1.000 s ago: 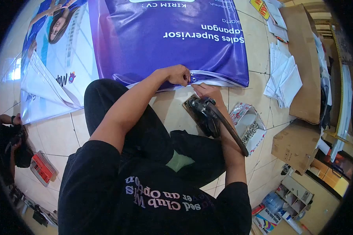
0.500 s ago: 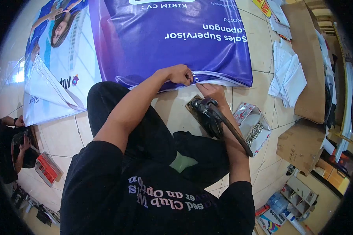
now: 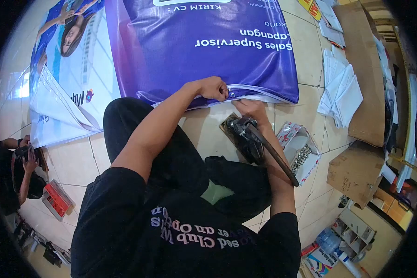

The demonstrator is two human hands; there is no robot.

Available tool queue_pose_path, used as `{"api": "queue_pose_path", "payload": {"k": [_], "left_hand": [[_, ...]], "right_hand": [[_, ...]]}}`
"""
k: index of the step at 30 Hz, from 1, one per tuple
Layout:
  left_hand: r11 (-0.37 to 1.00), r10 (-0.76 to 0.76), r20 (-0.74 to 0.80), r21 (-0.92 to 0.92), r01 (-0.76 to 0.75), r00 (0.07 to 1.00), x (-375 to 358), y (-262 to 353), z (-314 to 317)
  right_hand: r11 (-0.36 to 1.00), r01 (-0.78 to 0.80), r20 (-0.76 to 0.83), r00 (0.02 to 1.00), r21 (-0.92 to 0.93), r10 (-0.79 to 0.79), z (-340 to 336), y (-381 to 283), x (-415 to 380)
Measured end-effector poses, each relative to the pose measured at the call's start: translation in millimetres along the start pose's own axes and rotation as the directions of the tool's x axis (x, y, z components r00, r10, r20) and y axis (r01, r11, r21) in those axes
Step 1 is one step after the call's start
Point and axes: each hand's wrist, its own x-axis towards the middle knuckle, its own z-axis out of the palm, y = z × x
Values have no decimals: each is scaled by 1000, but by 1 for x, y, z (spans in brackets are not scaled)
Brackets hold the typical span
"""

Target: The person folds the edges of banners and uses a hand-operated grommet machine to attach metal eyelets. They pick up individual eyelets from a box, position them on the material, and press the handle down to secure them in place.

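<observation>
Pale, smooth tiles [image 3: 306,55] spread across the floor, and the purple banner [image 3: 199,60] lies on them directly before the seated person, a glossy sheet with white lettering, its near edge rippled and showing a white border. To the left lies a second banner [image 3: 99,78], shiny white and blue, one corner folded over into a pale triangle. On the right stands brown, flat-sided cardboard [image 3: 361,78], with a fan of creased white sheets [image 3: 340,90] beside it. Nearer the person is a dark metal press [image 3: 243,139] with a long curved lever, its lower part partly hidden by the right forearm. Just beside it sits an open patterned box [image 3: 312,162], holding a heap of small silvery rings [image 3: 301,157]. The left hand [image 3: 213,88] is curled closed on the purple banner's near edge. The right hand [image 3: 251,110] has bent fingers at that same edge; I can't tell whether they pinch it. Between them, a tiny shiny eyelet [image 3: 232,95] shows on the purple.
</observation>
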Motion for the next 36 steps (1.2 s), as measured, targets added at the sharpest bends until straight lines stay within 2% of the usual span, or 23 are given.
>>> {"api": "queue_pose_path", "payload": {"k": [2, 3, 6, 9, 10, 11, 13, 14, 17, 22, 24, 28, 30, 31, 33, 34, 36], "left_hand": [[1000, -5, -16, -15, 4, 1000, 0, 4, -3], [999, -13, -24, -36, 12, 1000, -3, 6, -1], [998, -54, 0, -25, 54, 999, -3, 10, -2], [997, 15, -9, -70, -16, 1000, -3, 4, -2], [997, 9, 2, -72, -8, 1000, -3, 2, -2], [997, -15, 17, -81, 16, 1000, -1, 1, -3], [996, -32, 40, -82, 35, 999, 4, 1, -5], [994, -54, 54, -91, 58, 997, 3, 1, -5], [993, -65, 76, -98, 72, 995, 2, 1, -7], [994, -57, 127, -84, 68, 990, 5, 9, -13], [996, -51, 130, -60, 60, 990, 5, 11, -15], [996, -60, 133, -53, 67, 989, 7, 11, -19], [997, -74, 148, -18, 77, 986, 8, 13, -21], [997, -74, 153, -20, 78, 985, 9, 15, -19], [980, -147, 154, 155, 123, 977, 11, 22, -17], [980, -146, 157, 160, 121, 977, 12, 27, -13], [887, -59, 56, 461, 27, 997, 11, 37, 1]], "right_hand": [[991, 127, 61, 990, -30, -125, 6, -1, -1], [992, 122, 62, 991, -25, -120, 6, -1, -4], [999, -27, 10, 1000, -42, 27, 5, 4, -6], [1000, 11, -51, 999, 4, -11, 1, -14, 8], [997, 71, -68, 995, -3, -71, -9, -14, 15], [998, 56, -69, 996, 0, -56, -6, -14, 11], [1000, 13, 116, 993, -16, -11, 0, -8, 6], [997, 56, -23, 998, 48, -55, 4, -7, 9], [992, 93, -70, 994, 83, -87, 12, -5, 7], [990, -22, -112, 993, 137, 38, 17, -3, 1], [993, -64, 51, 997, 98, 59, 13, -9, -3], [976, -61, 75, 996, 209, 46, 21, -4, -16], [952, -213, 249, 956, 222, 156, 19, -5, -20], [950, -218, 252, 954, 222, 160, 22, -4, -24], [736, -335, 161, 940, 588, 300, 25, 1, -27], [737, -335, 156, 940, 587, 304, 23, 4, -31], [602, -614, 507, 781, 511, 365, -3, 4, -28]]}}
